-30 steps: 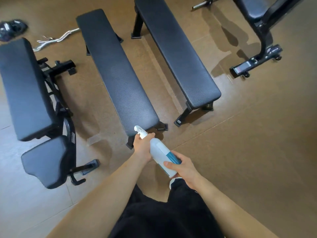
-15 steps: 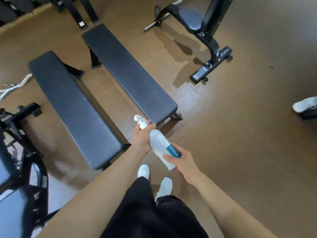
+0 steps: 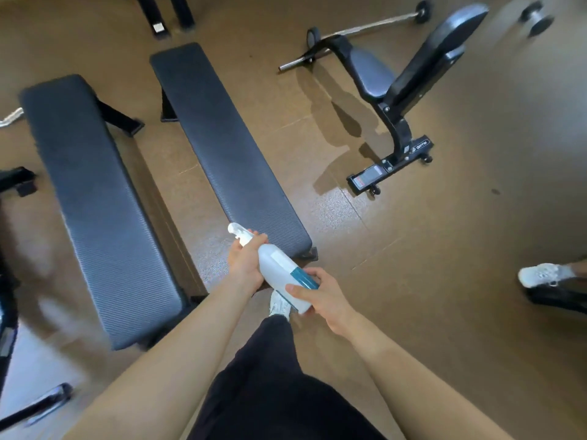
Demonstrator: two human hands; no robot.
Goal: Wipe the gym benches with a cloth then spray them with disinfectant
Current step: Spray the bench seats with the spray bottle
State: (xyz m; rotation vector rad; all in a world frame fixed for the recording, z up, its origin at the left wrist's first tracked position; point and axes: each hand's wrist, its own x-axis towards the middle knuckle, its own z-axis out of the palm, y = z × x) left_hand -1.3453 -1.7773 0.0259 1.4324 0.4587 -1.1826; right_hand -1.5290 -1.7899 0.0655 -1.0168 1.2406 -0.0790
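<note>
Here, I look down at a brown gym floor (image 3: pixel 444 312). At far left, a long flat black bench (image 3: pixel 101 201) runs away from me. Just beside it to the right lies a second flat bench (image 3: pixel 228 147). At the near end of that second one, my left hand (image 3: pixel 244 265) curls round the neck of a white spray bottle (image 3: pixel 278 268), just under its trigger head, which sits close to the pad's near corner. My right hand (image 3: pixel 324 296) wraps fingers and thumb round the bottle's teal-banded base. Farther right stands an adjustable bench (image 3: pixel 413 74) with a barbell (image 3: pixel 365 27) behind it. At the far right edge is another person's white shoe (image 3: pixel 540 274). No cloth is in view, so I judge that wiping is over or set aside and spraying is the step in hand. I cannot tell whether any pad is already wet, so every bench may still need disinfectant.
</note>
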